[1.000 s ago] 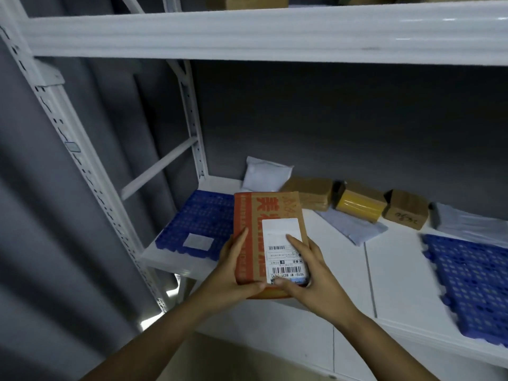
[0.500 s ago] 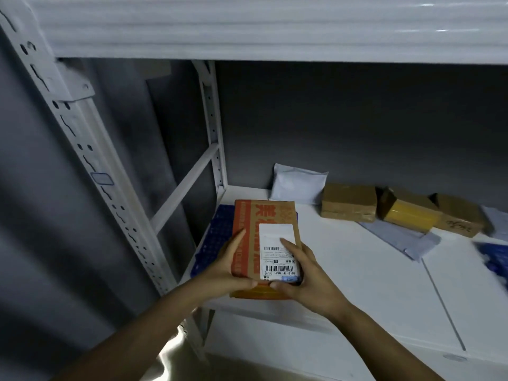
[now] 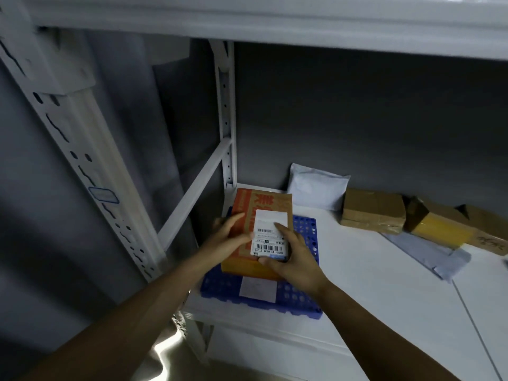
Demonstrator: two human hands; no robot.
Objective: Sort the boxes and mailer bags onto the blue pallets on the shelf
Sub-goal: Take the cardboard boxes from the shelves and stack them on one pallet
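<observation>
1. left hand (image 3: 229, 237): grip closed on the 9 o'clock edge of the orange box (image 3: 248, 204), thumb laid across the top face, fingers tucked under and out of sight.
2. right hand (image 3: 294, 259): grip holding the same box at its 5 o'clock corner, forefinger stretched over the white shipping label (image 3: 270, 235), thumb pressed against the near end.
3. orange box: held flat, label up, long side running 6 to 12 o'clock, directly over the blue pallet (image 3: 291, 296); cannot tell whether the underside touches the pallet.
4. blue pallet: flat at the 9 o'clock end of the white shelf (image 3: 371, 284), close to the rear upright (image 3: 225, 119); small white sticker (image 3: 257, 288) on its top at 6 o'clock of the box.
5. at 1 o'clock of the orange box, by the back wall: a white mailer bag (image 3: 316, 188), propped up, off the pallet.
6. at 2 o'clock: a brown box (image 3: 372, 210) flat on the shelf, just beside the white bag.
7. further toward 3 o'clock: a yellow-taped box (image 3: 437, 229) close against the brown one, then a second brown box with handwriting (image 3: 489, 237) at the frame edge.
8. in front of those, at their 6 o'clock: a grey mailer bag (image 3: 428, 254) lying flat, its far edge hidden under the boxes.
9. at 12 o'clock, overhead: the white beam of the upper shelf (image 3: 275, 15).
</observation>
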